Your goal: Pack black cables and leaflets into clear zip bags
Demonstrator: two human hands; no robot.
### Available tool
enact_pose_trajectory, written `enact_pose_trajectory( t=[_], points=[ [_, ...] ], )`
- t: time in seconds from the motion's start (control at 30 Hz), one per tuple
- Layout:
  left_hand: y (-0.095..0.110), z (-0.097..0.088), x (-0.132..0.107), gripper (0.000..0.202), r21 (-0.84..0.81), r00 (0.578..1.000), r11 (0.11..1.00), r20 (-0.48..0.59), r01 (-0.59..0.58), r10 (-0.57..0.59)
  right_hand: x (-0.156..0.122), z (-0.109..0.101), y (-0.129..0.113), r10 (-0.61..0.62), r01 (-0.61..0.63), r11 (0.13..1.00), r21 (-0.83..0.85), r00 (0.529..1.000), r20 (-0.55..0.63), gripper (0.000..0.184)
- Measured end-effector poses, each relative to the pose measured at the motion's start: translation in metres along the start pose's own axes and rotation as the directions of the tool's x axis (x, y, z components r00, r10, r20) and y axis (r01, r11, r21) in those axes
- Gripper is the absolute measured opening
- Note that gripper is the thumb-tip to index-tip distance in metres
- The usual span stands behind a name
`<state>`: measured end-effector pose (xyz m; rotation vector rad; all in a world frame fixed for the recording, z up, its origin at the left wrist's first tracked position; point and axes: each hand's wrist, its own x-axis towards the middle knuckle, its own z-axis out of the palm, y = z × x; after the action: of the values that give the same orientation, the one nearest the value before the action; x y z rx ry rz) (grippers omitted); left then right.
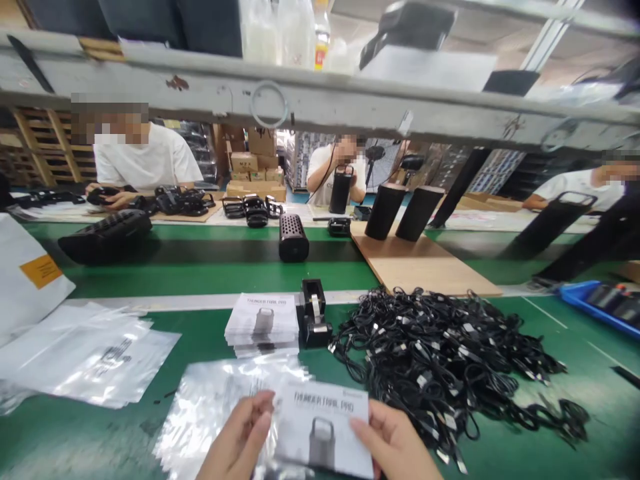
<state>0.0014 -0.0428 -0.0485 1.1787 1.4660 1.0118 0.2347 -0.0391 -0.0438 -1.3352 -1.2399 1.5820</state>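
Printed booklet (pixel 323 430) was held over the middle of the near edge of the bench (pixel 540 453), its right side grasped by the right hand (pixel 393 440), thumb on front. Left hand (pixel 243 437): fingers bent above clear bags (pixel 197 407); whether film was pinched could not be told. Dark cylinders (pixel 607 300) were contained in a blue tray (pixel 593 317), right edge. Orange label (pixel 41 271) was borne by a white package (pixel 23 293), left edge; its text was unreadable. "THUNDER TRAIL" was read on booklet and booklet stack (pixel 263 320); last word unclear.
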Motion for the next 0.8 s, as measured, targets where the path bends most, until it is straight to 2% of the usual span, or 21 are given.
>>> enact_pose_trajectory(
  t=[0.03, 0.07, 0.13, 0.2, 0.27, 0.37, 0.5, 0.63, 0.8],
  points=[
    [0.000, -0.003, 0.004, 0.037, 0.129, 0.999, 0.991, 0.005, -0.046, 0.045, -0.003, -0.003, 0.003, 0.009, -0.010, 1.000, -0.008, 0.997, -0.074, 0.045],
    [-0.001, -0.007, 0.007, 0.033, 0.243, 0.994, 0.964, 0.060, -0.106, 0.094, -0.007, -0.007, 0.005, 0.014, -0.017, 1.000, -0.023, 0.992, -0.126, 0.044],
    [0.000, -0.016, 0.012, 0.026, 0.396, 0.981, 0.898, 0.089, -0.192, 0.170, -0.011, -0.012, 0.011, 0.021, -0.033, 0.997, -0.063, 0.982, -0.186, 0.040],
    [0.003, -0.019, 0.014, 0.023, 0.498, 0.976, 0.840, 0.083, -0.214, 0.199, -0.014, -0.016, 0.015, 0.044, -0.071, 0.990, -0.125, 0.978, -0.205, 0.039],
    [0.009, -0.015, 0.012, 0.020, 0.574, 0.974, 0.790, 0.076, -0.218, 0.214, -0.016, -0.017, 0.018, 0.067, -0.105, 0.980, -0.172, 0.974, -0.215, 0.037],
    [0.017, 0.003, 0.010, 0.016, 0.664, 0.974, 0.720, 0.063, -0.205, 0.218, -0.020, -0.018, 0.015, 0.062, -0.093, 0.988, -0.127, 0.973, -0.223, 0.036],
    [0.019, 0.022, 0.017, 0.019, 0.749, 0.985, 0.655, -0.016, -0.101, 0.170, -0.026, -0.021, 0.008, 0.056, -0.062, 0.998, -0.025, 0.976, -0.212, 0.035],
    [0.014, 0.023, 0.022, 0.016, 0.755, 0.989, 0.651, -0.017, -0.084, 0.147, -0.027, -0.019, 0.008, 0.068, -0.064, 0.998, 0.025, 0.973, -0.221, 0.035],
    [0.015, 0.017, 0.019, 0.022, 0.762, 0.985, 0.637, 0.012, -0.121, 0.173, -0.018, -0.005, 0.009, 0.052, -0.018, 0.992, 0.122, 0.958, -0.283, 0.038]
  ],
)
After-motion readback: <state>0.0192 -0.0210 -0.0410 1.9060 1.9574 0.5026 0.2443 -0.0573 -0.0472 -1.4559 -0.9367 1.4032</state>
